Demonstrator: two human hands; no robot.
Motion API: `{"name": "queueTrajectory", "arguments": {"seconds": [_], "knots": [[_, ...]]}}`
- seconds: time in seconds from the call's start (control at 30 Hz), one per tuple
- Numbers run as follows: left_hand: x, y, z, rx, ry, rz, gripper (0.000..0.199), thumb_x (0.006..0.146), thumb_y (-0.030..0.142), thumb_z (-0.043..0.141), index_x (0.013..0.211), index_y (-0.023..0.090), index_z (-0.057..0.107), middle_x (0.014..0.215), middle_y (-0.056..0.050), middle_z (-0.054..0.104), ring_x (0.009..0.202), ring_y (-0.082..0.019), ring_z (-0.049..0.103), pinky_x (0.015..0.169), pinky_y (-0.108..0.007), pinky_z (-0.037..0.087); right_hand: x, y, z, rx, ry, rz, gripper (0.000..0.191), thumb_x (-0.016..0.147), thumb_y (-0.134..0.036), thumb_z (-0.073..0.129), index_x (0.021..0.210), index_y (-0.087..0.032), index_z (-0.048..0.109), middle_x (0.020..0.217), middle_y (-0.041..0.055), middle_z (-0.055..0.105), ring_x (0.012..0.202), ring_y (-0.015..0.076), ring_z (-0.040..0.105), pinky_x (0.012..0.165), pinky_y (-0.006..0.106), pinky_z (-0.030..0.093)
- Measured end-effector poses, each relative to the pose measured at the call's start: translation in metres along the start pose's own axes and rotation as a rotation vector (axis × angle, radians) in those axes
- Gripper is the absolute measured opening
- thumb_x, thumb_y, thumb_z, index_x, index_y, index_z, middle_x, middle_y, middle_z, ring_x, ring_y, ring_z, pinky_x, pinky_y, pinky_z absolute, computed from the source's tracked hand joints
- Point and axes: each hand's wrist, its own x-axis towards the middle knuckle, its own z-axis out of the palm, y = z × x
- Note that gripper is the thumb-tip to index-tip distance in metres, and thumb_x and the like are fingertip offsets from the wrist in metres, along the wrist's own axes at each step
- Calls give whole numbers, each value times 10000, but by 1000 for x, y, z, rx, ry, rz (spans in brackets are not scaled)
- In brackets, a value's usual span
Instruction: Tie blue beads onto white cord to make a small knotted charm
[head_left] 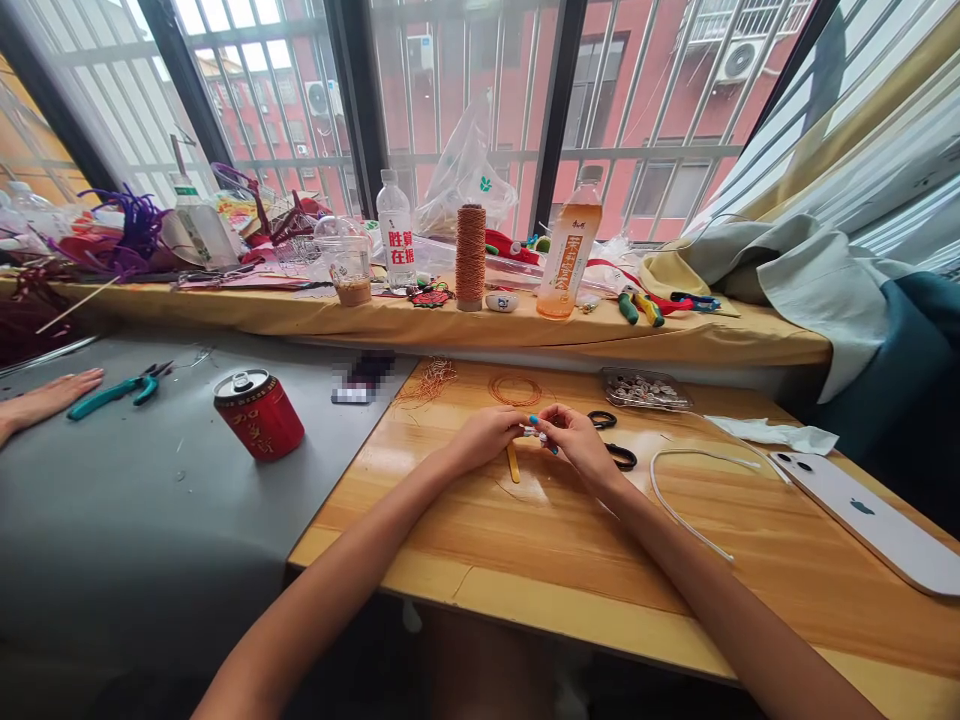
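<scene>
Over the middle of the wooden table (420, 520), my left hand (491, 437) and my right hand (574, 437) meet, both closed in a pinch on a small white piece (534, 433) between them. Its exact shape is too small to tell. Blue nail polish shows on the fingers. A yellow stick (513, 464) lies just below my left fingertips. Black-handled scissors (621, 457) lie beside my right hand, partly hidden by it. Behind the hands is a coil of orange cord (515, 390), with a tangle of thin cord (435, 382) to its left.
A clear tray (646, 390) of small pieces stands behind right. White cords (686, 515) and a white phone (870, 515) lie right. On the grey table are a red can (260, 415), teal pliers (120, 392) and another person's hand (56, 395). Bottles and a spool (471, 258) line the sill.
</scene>
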Motion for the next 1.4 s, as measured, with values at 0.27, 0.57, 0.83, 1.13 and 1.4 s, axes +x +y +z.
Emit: {"name": "queueTrajectory", "arguments": {"seconds": [0.27, 0.57, 0.83, 1.13, 1.4], "knots": [[-4, 3, 2, 61, -8, -49, 307, 763, 255, 482, 1066, 213, 505, 831, -39, 635, 735, -152, 567, 662, -222, 393, 2, 10, 0, 37, 108, 78, 404, 495, -528, 645, 586, -178, 465, 460, -45, 494, 403, 77, 407, 413, 218, 296], [-7, 5, 0, 295, 53, 26, 286, 837, 334, 340, 960, 205, 564, 906, -46, 621, 752, -149, 572, 595, -205, 361, 1, 9, 0, 171, 45, 125, 316, 531, -440, 664, 633, -158, 561, 514, -29, 532, 461, 77, 461, 447, 208, 370], [-7, -3, 1, 316, 90, -16, 275, 829, 325, 365, 929, 215, 596, 855, -41, 589, 726, -136, 544, 581, -204, 354, 0, 7, -2, 251, 9, 163, 212, 529, -306, 695, 671, -162, 631, 687, 15, 627, 610, 104, 552, 617, 226, 453], [-7, 1, 2, 235, 91, -40, 272, 818, 316, 388, 833, 208, 637, 827, -27, 595, 762, -124, 531, 636, -201, 372, 2, 14, 0, 106, 46, 55, 313, 563, -439, 637, 632, -135, 610, 542, -6, 574, 485, 88, 493, 496, 221, 394], [0, -1, 4, -152, 70, -148, 221, 764, 239, 448, 746, 131, 640, 738, -28, 619, 706, -116, 525, 636, -192, 379, 3, 12, 1, 91, 45, 61, 330, 564, -453, 630, 642, -134, 602, 496, -19, 553, 441, 74, 460, 459, 209, 348]]}}
